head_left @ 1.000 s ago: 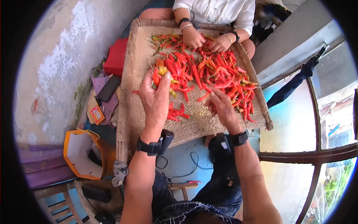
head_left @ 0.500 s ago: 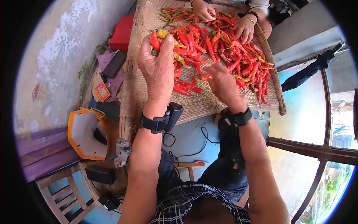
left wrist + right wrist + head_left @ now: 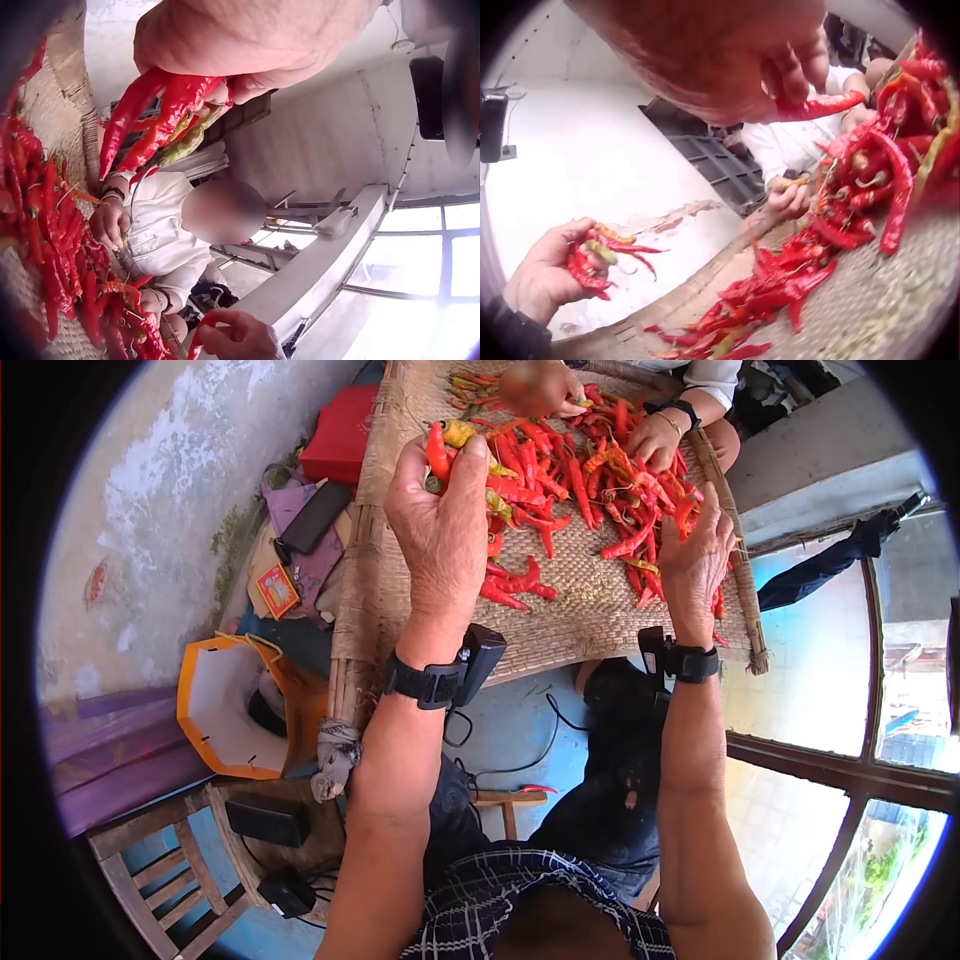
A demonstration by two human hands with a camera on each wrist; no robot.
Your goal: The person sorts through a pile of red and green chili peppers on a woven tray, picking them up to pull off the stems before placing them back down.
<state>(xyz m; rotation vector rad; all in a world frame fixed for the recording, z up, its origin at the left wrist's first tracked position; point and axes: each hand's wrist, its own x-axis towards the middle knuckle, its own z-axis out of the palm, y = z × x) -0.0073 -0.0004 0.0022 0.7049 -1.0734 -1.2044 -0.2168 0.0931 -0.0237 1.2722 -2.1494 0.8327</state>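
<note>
My left hand grips a small bunch of chili peppers over the left part of the woven tray. Red ones and a yellowish one stick out past the fingers. Over the tray's right side, my right hand pinches one red chili pepper, which the hand mostly hides in the head view. Below and beyond it lies a big heap of red chilies. A few red chilies lie apart, nearer the tray's front edge.
Across the tray, another person in white has one hand in the heap and holds a yellowish chili in the other. A red box and an orange-edged bag stand at left. A window frame borders the right.
My right hand has moved right, from the tray's middle to over its right side. My left hand keeps its grip on the bunch. The head view has shifted, showing the tray farther up.
</note>
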